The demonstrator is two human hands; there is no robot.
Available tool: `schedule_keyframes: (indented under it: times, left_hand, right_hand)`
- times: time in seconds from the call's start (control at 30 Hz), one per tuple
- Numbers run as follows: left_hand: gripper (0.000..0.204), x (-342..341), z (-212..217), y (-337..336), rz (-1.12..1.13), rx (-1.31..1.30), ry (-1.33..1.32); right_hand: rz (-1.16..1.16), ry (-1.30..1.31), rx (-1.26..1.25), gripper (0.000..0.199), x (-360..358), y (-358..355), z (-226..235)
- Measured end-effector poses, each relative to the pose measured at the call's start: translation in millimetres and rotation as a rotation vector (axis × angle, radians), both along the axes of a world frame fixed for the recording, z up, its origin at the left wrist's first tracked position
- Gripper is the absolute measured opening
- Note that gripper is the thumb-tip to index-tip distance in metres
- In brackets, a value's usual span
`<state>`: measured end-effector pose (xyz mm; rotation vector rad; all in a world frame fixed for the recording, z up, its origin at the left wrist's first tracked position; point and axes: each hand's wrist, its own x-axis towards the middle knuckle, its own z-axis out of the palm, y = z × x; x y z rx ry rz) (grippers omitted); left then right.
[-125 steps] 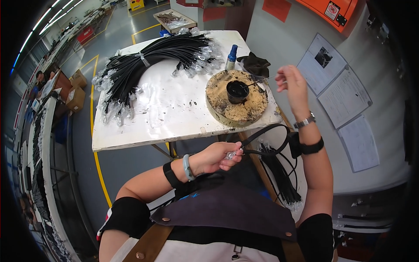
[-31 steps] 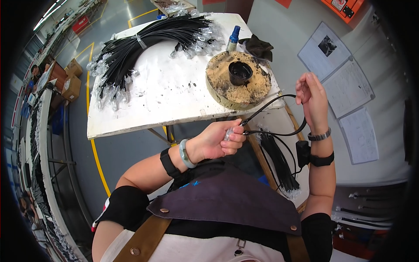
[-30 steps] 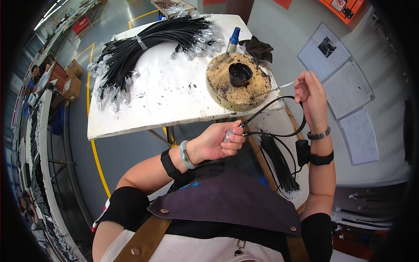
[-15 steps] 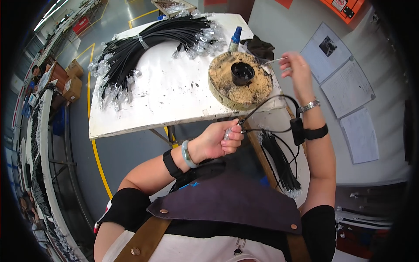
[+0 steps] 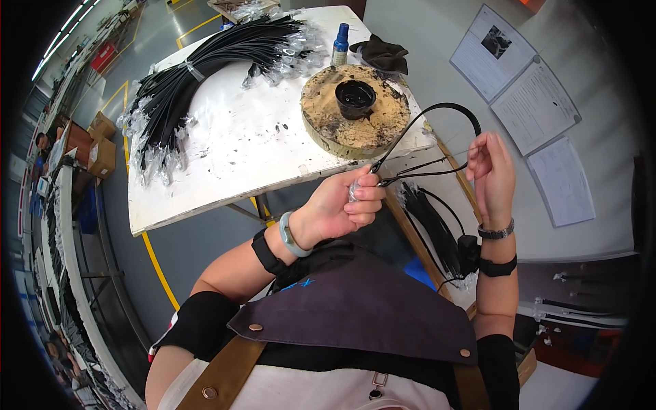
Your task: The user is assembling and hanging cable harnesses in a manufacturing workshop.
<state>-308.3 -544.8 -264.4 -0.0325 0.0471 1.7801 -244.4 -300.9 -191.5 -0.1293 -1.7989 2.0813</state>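
Note:
My left hand (image 5: 350, 205) is closed round the plastic-wrapped end of a black strap (image 5: 470, 116), just in front of the table's near edge. The strap loops out to the right, with metal clasps at the ends by my left fingers. My right hand (image 5: 492, 167) is raised beside the far side of the loop, its fingers pinching a thin stick (image 5: 458, 153) that points left toward the strap; I cannot tell whether they touch. Ahead, a black cup (image 5: 355, 100) with dark, glossy contents stands on a round, stained wooden block (image 5: 328, 130).
A bundle of black straps (image 5: 181, 85) with plastic-wrapped ends lies on the white table (image 5: 225, 150). Behind the block are a blue-topped bottle (image 5: 340, 46) and a dark cloth (image 5: 383, 53). More straps (image 5: 437, 232) lie on a lower surface at right. Papers (image 5: 536, 106) hang on the wall.
My right hand has come back from beside the block, down and toward me, bringing the stick to the strap loop. My left hand keeps its hold with little movement. The view has shifted slightly.

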Motion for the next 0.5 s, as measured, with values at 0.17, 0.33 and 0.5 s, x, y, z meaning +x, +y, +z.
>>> schedule_keyframes:
  times: [0.17, 0.33, 0.5]
  left_hand:
    - [0.033, 0.5, 1.2, 2.9, -0.001, -0.009, -0.019]
    - [0.033, 0.5, -0.4, 3.9, -0.006, 0.014, -0.017]
    - [0.032, 0.6, -0.6, 3.1, -0.007, 0.014, -0.019]
  right_hand:
    - [-0.021, 0.034, 0.041, 0.026, 7.6, -1.2, -5.6]
    - [-0.012, 0.036, 0.034, 0.026, 9.2, -3.3, -8.0]
    - [-0.025, 0.047, 0.06, 0.027, 9.7, -4.5, -11.9]
